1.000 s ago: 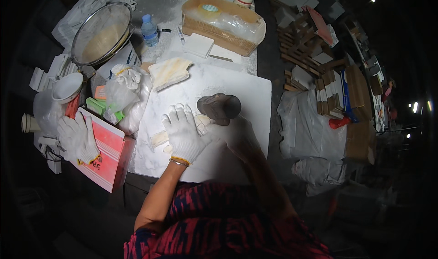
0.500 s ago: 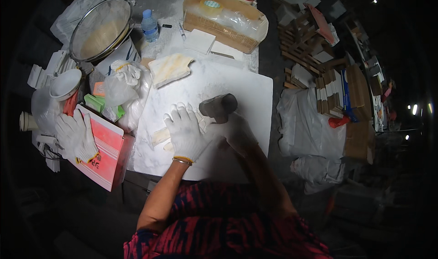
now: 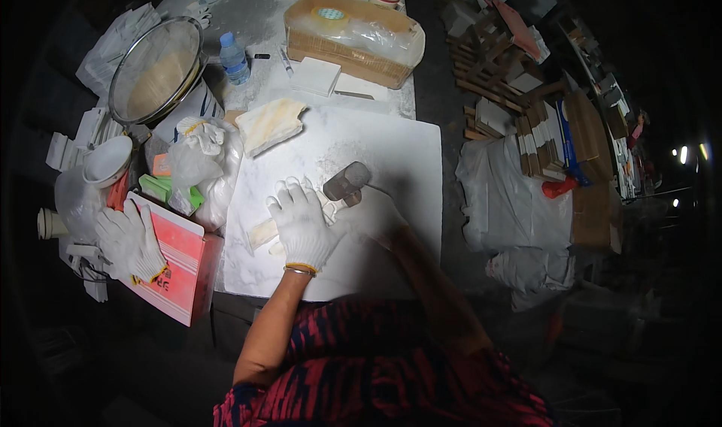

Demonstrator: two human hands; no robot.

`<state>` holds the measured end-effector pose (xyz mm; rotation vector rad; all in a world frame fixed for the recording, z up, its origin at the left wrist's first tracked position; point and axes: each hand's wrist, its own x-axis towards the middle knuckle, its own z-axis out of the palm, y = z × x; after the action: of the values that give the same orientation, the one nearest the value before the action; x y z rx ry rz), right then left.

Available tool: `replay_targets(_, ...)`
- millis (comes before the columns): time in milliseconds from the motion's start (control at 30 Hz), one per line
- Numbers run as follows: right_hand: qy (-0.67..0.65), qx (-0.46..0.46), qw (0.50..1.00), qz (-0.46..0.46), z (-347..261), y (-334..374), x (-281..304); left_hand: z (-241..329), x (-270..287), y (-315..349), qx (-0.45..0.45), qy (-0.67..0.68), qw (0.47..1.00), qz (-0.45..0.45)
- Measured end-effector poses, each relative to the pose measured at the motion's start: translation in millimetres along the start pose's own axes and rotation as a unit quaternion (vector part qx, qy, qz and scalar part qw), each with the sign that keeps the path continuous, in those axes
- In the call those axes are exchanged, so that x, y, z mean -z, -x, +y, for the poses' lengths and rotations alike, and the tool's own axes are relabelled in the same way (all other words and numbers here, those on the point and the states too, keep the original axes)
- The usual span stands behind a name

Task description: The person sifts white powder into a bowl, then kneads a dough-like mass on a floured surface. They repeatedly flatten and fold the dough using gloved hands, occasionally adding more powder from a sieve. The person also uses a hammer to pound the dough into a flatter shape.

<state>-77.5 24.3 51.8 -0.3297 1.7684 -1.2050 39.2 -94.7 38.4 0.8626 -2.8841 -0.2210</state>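
My left hand (image 3: 304, 228), in a white knitted glove with a yellow-edged cuff, lies flat with fingers stretched over pale stone-like pieces (image 3: 263, 233) on a white marble-look slab (image 3: 410, 152). Just right of its fingers is the dark, dusty block head of a hammer (image 3: 347, 181). My right hand (image 3: 374, 218), also gloved and slightly blurred, is closed around the hammer's handle, which is mostly hidden. Whether the head touches a piece I cannot tell. Farther back on the slab rests a larger cream chunk with yellowish streaks (image 3: 271, 126).
At the left are a pink-red box (image 3: 180, 258) with spare gloves (image 3: 129, 243), plastic bags (image 3: 197, 164), a white bowl (image 3: 107, 162) and a large round sieve (image 3: 158, 70). Behind the slab stand a water bottle (image 3: 235, 60), white tiles (image 3: 315, 77) and a cardboard box (image 3: 353, 43).
The hammer head has turned and looks smaller, lower toward the slab. My right hand has shifted slightly with it. My left hand stays flat on the pieces; the whole view has shifted a little.
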Motion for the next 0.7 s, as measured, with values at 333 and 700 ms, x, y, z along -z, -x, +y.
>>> replay_targets(333,0.343,0.181,0.912,0.132,4.2,23.5,-2.1,2.2,-0.1,0.6,0.004,-0.003,1.0,0.02)
replay_targets(700,0.236,0.065,0.967,0.064,-21.9,6.1,-4.8,2.5,2.6,-1.7,-0.005,-0.016,1.0,0.025)
